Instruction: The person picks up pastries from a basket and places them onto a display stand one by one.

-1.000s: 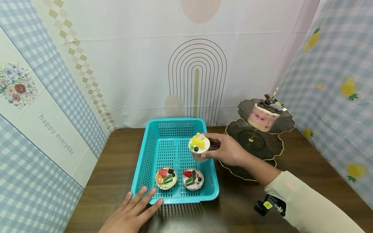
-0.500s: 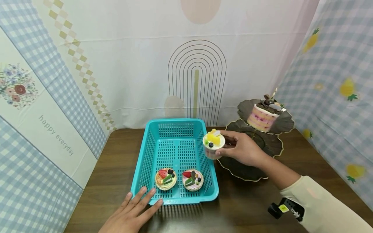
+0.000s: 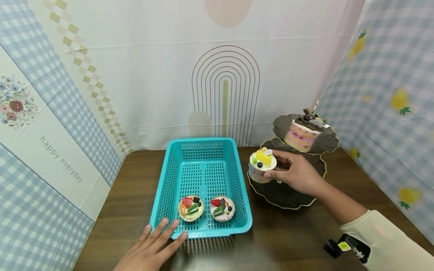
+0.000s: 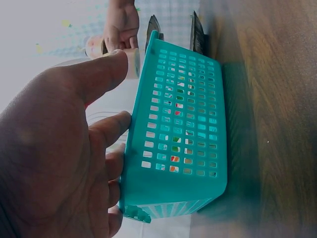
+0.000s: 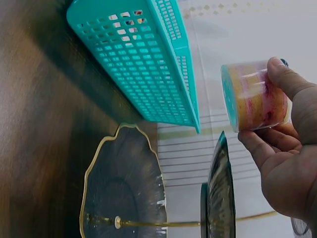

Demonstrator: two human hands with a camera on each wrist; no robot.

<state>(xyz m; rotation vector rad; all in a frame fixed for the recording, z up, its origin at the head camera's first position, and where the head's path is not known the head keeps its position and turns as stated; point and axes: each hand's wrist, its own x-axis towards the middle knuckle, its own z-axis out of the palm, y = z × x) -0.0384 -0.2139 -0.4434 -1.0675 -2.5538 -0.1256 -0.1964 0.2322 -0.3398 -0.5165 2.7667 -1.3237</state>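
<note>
My right hand (image 3: 298, 173) grips a clear cup of layered cake (image 3: 262, 167) topped with yellow fruit and a dark berry. In the right wrist view the cup (image 5: 257, 96) hangs in the air, thumb on one side and fingers on the other. It is above the edge of a dark, gold-rimmed tiered stand (image 3: 295, 197). My left hand (image 3: 152, 244) rests with straight, spread fingers on the near-left rim of a turquoise basket (image 3: 249, 210). Two fruit-topped cakes, one cream (image 3: 191, 208) and one pinkish (image 3: 222, 209), sit inside the basket's near end.
A chocolate-topped layered cake (image 3: 303, 133) stands on the top tier of the stand. The wooden table (image 3: 115, 210) meets a patterned cloth (image 3: 159, 75) at the back and sides. The stand's top tier overhangs the tiers below.
My right hand has carried the cake cup from above the basket rightward to above the tiered stand. The left hand stays on the basket rim, and the head view shifts slightly.
</note>
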